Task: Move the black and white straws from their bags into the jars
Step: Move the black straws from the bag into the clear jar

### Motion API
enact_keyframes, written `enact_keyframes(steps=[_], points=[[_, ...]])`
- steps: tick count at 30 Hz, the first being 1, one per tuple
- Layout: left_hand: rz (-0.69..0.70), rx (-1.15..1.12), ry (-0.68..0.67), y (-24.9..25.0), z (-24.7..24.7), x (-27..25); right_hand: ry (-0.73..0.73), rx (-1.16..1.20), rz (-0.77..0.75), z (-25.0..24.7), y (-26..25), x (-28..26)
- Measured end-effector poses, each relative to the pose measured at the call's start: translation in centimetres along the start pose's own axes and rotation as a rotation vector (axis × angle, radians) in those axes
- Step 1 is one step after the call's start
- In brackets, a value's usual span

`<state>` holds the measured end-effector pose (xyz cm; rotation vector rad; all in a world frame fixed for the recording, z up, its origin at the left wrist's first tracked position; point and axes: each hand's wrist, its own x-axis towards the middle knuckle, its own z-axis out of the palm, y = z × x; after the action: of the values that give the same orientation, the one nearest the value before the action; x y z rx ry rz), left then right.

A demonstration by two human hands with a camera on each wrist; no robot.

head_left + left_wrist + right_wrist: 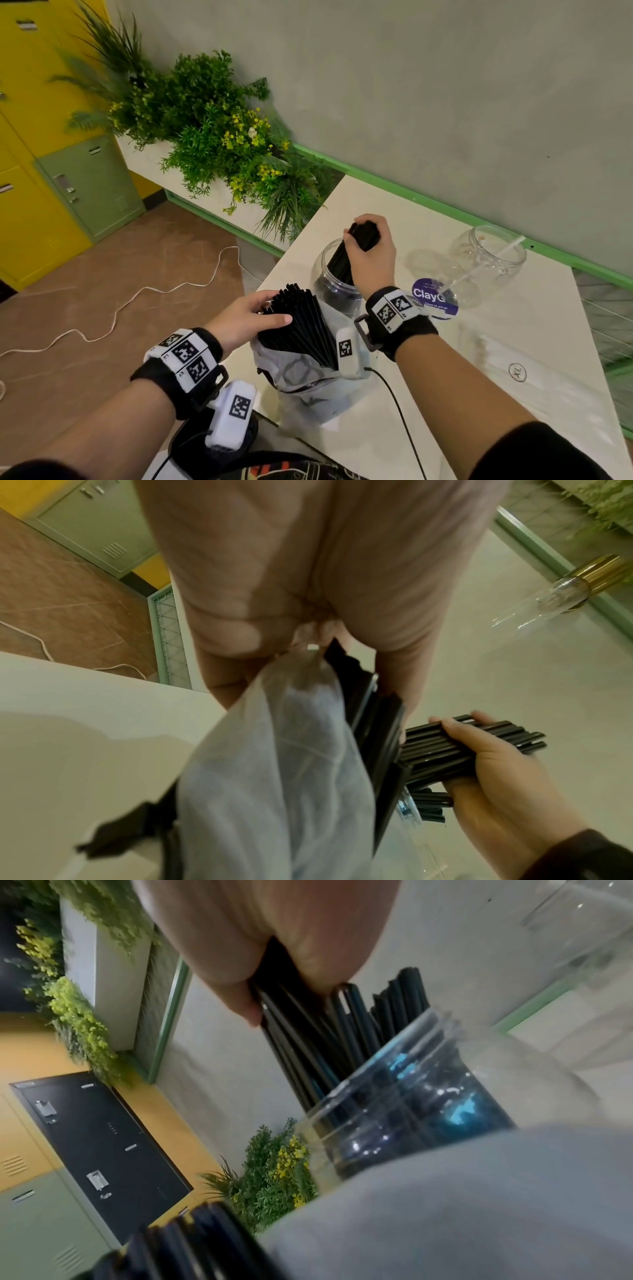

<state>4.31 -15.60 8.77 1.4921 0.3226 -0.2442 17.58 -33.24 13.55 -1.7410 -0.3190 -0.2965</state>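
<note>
The right hand grips a bundle of black straws, its lower ends inside the near jar. The left hand holds the bag near the desk's left edge, many straws inside. The far jar holds one white straw; most work remains.

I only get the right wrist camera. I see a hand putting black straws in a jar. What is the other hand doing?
Observer: The left hand holds the tops of the black straws still standing in the bag, next to the jar.
Operator: Is there a white straw in a jar?
Observer: Yes, one white straw leans inside the second jar, further right on the table.
Operator: Is anything else near that jar?
Observer: A round purple sticker lies flat on the table beside it.
</note>
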Motion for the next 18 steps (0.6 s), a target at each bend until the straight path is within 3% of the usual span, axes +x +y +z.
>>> enact_keyframes(steps=[5, 8, 10, 14, 18], points=[[0.006, -0.01, -0.007, -0.1, -0.2, 0.1, -0.289, -0.098, 0.088, -0.8, 0.3, 1.5], [0.004, -0.014, -0.008, -0.1, -0.3, 0.3, -0.38, -0.106, 0.099, -1.3, 0.3, 1.9], [-0.001, -0.012, -0.008, -0.1, -0.3, 0.4, -0.359, -0.109, 0.071, -1.7, 0.3, 1.7], [-0.005, -0.013, -0.015, -0.1, -0.4, 0.4, -0.108, -0.146, -0.063, -2.3, 0.6, 0.8], [0.0, -0.024, -0.02, 0.0, -0.4, 0.3, -0.11, -0.26, -0.156, -3.3, 1.6, -0.3]])
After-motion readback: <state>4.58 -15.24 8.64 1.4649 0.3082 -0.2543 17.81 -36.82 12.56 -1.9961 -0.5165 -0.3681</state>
